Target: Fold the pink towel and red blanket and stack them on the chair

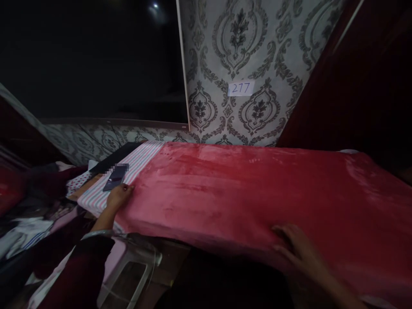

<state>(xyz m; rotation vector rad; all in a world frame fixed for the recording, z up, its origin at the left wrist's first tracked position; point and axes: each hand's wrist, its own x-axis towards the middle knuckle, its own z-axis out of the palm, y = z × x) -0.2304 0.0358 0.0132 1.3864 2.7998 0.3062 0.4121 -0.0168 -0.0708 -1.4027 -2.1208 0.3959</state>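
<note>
A red plush cloth (pixel 199 184) covers most of a long raised surface and hangs over its front edge. At its left end, my left hand (pixel 119 196) is closed, with the fingers curled at the cloth's edge. Just beyond those fingers lies a dark phone (pixel 115 178), flat on a pink, white and blue striped cloth (pixel 141 159). My right hand (pixel 294 244) rests near the front edge of the red cloth, with thumb and fingers apart and nothing seen between them. It is slightly blurred.
A large dark screen (pixel 96 60) hangs on the patterned wall, beside a paper marked 277 (pixel 241 88). Below my left forearm stands a pale plastic stool (pixel 141 262). Piled clothes (pixel 28 234) lie at the left. A dark red panel (pixel 350 86) rises at the right.
</note>
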